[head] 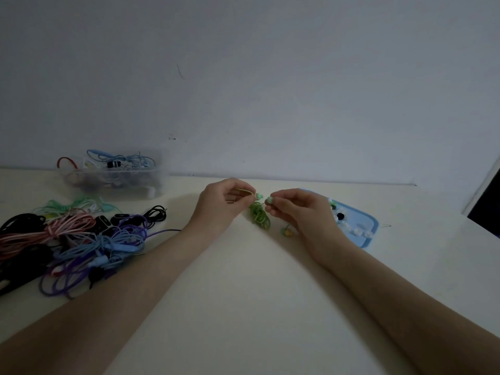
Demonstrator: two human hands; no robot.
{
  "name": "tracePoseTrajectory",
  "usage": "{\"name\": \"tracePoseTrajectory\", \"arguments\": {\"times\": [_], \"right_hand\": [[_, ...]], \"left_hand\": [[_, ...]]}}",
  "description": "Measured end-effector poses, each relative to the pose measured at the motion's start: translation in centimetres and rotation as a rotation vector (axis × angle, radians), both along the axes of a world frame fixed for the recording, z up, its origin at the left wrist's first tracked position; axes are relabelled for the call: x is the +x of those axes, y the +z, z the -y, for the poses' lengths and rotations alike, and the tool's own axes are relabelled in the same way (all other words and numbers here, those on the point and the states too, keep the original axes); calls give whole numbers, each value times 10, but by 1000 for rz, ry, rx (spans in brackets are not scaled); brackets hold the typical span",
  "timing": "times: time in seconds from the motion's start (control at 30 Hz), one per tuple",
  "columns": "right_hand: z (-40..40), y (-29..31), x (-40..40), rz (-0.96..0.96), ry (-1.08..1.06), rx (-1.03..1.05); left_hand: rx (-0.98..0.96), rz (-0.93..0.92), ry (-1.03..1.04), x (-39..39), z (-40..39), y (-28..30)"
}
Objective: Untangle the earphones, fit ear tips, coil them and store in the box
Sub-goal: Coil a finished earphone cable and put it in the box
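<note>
My left hand [226, 203] pinches one earbud [259, 196] of a green earphone above the table. Its green cable [260, 218] hangs in a loose bunch between my hands down to the tabletop. My right hand [299, 209] pinches a pale green ear tip [269, 200] just right of that earbud, a small gap between them. The second earbud [286, 231] of the pair lies on the table under my right wrist. A clear plastic box [113, 175] with several earphones in it stands at the back left by the wall.
A tangled heap of earphones [73, 239], black, pink, blue, purple and mint, covers the left of the table. A light blue tray [361, 226] with several loose ear tips lies behind my right hand. A dark screen edge [487, 196] shows at the far right.
</note>
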State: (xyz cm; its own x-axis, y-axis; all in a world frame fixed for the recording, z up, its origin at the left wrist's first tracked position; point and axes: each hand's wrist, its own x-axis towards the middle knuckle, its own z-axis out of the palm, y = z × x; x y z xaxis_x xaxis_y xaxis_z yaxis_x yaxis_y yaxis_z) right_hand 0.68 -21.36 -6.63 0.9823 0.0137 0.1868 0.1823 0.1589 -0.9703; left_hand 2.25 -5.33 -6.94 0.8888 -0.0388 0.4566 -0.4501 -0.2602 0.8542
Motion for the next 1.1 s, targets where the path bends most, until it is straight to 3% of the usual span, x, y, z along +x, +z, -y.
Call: {"name": "tracePoseTrajectory", "arguments": {"times": [0.23,0.77,1.1], "right_hand": [[-1,1,-1,-120,73,240],[1,5,-2,-164,128,296],[3,10,-3,-288,191,344]], "left_hand": [[-17,-10,-32,-1,3,0],[30,18,-89,-8,5,5],[-83,-23,-164,-11,4,8]]}}
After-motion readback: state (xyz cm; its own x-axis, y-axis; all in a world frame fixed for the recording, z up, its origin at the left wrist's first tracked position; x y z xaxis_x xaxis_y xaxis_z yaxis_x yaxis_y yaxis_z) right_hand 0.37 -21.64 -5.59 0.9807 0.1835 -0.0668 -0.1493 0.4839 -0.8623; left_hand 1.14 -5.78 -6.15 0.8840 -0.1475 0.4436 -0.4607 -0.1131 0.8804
